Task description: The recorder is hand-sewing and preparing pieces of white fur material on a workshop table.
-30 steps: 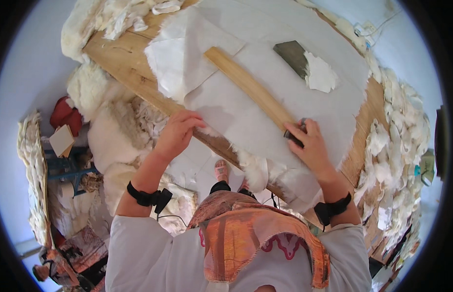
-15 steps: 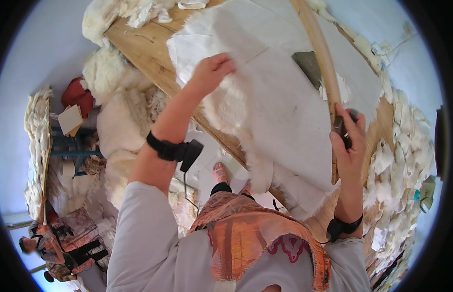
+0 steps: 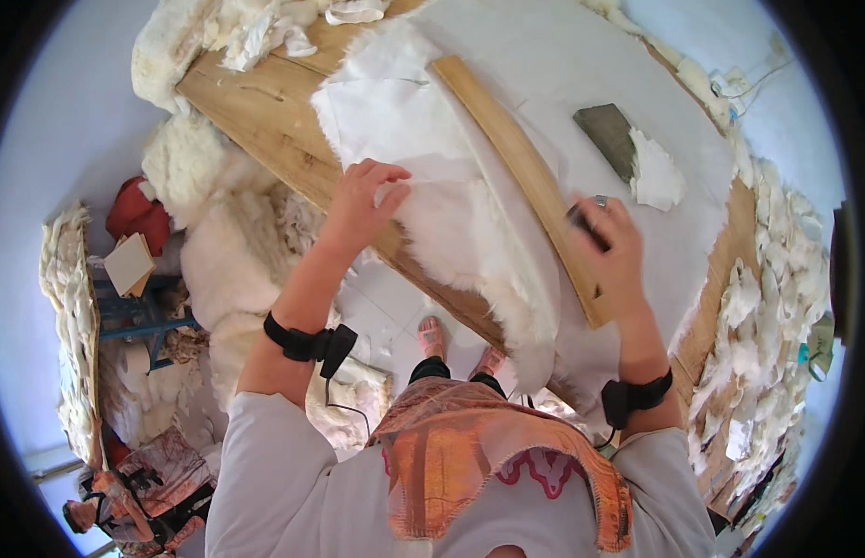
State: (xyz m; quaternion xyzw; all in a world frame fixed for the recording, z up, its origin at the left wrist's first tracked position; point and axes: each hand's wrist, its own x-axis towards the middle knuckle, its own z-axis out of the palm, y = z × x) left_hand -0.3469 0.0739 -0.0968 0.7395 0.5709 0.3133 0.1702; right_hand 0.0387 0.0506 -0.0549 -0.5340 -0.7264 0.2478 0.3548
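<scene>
My left hand (image 3: 376,200) rests at the fur hide (image 3: 460,251), its fingers loosely bent and the thumb apart. Part of the hide is folded over, showing long cream fur beside its white backing. A long flat wooden stick (image 3: 497,139) lies diagonally on the backing, along the fold. My right hand (image 3: 614,251), slightly blurred, grips a small dark tool (image 3: 590,231) beside the stick’s lower part. Farther right on the pale backing are a dark grey-green slab (image 3: 602,135) and a torn white scrap (image 3: 655,172).
The wooden table (image 3: 265,112) has fleece piles (image 3: 167,46) along it and more scraps at right (image 3: 739,372). At left are fleece (image 3: 228,270), a blue stand (image 3: 149,325) and a red object (image 3: 135,209). Another person (image 3: 116,511) is at lower left; my feet (image 3: 430,335) stand below the table’s edge.
The fur side of a flap has come over beneath my left hand. The stick was lifted rightward, then laid down farther up than at first. My left hand has since moved down-left.
</scene>
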